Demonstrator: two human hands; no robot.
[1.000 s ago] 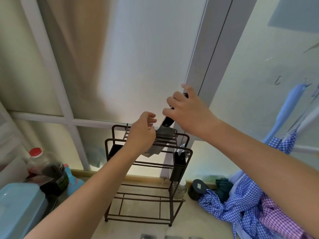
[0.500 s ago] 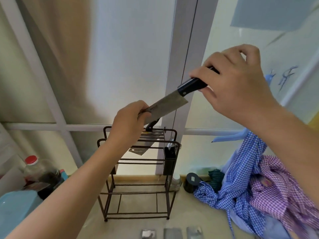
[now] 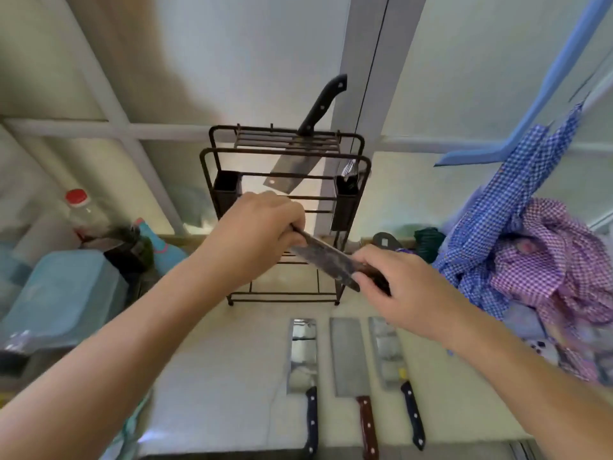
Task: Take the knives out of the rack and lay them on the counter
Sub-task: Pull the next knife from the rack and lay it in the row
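A dark wire rack (image 3: 285,151) stands at the back of the pale counter (image 3: 225,376). One cleaver with a black handle (image 3: 320,106) still leans in the rack's top slots. I hold another cleaver (image 3: 323,260) level in front of the rack, above the counter. My right hand (image 3: 408,290) grips its dark handle and my left hand (image 3: 258,234) pinches the far end of the blade. Three cleavers lie side by side on the counter below: left (image 3: 302,353), middle (image 3: 348,356), right (image 3: 386,353), handles toward me.
A red-capped bottle (image 3: 81,210), dark items and a light blue plastic box (image 3: 63,293) crowd the left. Checked blue and purple shirts (image 3: 530,254) hang at the right. A frosted window with white frame (image 3: 358,78) backs the rack. The counter's front edge runs just below the knife handles.
The held cleaver has come down from high in front of the window to just above the counter, both hands still on it. The view has tilted down, showing three laid knives.
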